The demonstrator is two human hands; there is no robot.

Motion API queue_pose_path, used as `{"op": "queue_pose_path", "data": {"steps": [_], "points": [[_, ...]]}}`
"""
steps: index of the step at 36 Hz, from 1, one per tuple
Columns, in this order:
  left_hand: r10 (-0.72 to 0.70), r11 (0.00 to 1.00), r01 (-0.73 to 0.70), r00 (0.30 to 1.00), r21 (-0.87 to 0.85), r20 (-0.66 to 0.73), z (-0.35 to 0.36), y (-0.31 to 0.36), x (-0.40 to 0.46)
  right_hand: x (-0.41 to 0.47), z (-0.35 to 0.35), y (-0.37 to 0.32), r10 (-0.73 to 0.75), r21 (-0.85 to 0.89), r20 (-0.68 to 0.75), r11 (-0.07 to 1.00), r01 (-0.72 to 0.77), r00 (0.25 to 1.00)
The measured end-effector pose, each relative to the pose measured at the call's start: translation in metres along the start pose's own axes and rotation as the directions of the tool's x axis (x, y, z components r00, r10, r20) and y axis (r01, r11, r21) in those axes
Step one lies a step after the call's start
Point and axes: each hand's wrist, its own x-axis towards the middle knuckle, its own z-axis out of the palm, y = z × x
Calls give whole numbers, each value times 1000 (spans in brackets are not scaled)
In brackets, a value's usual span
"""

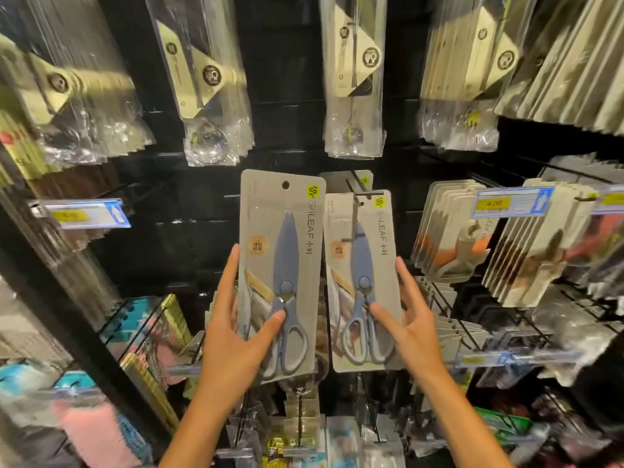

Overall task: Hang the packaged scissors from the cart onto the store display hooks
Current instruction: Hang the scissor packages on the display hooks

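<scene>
The left hand (233, 336) grasps an upright grey-carded blue scissors pack (282, 265), its hang hole left of the black wire hook (358, 197) (right hand (410, 324) grasps the pack (363, 278) threaded there).

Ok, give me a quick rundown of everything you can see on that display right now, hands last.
Scissors pack in left hand: one, grey card, blue-grey scissors, centre, hang hole free of any hook.
Scissors pack at right hand: one, same colours, just right of the first, its top at a black hook; whether it is fully threaded is unclear.
Clear-bagged utensils: several bunches, gold and black cards, top row.
Price tags: several, blue and white with yellow labels, on hook ends left and right.
Carded goods: several stacks, beige cards, right side.
Blurred packs: pink and teal, lower left.
Left hand: grips the first pack's lower part.
Right hand: holds the second pack's lower right edge.
</scene>
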Motion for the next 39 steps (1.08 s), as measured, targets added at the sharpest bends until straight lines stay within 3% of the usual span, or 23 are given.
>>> {"op": "queue_pose_path", "data": {"steps": [8,16,26,32,34,39], "points": [[18,1000,-18,1000,-23,-5,-1,4,12,40,11,17,-14,-292,70,956,34,997],[35,998,-36,999,-46,-11,-2,5,18,74,23,40,37,-407,84,913,0,996],[58,995,-58,998,-85,-12,-4,1,24,87,28,48,63,-354,80,935,-31,995],[67,993,-66,998,-100,6,-6,-6,23,63,33,33,28,-265,-122,962,-60,992],[66,993,-64,998,-100,17,-6,-10,21,52,37,18,-7,-212,-78,977,-10,997],[51,995,-49,999,-89,14,-1,-16,18,23,53,-28,-58,-77,235,994,78,970]]}}
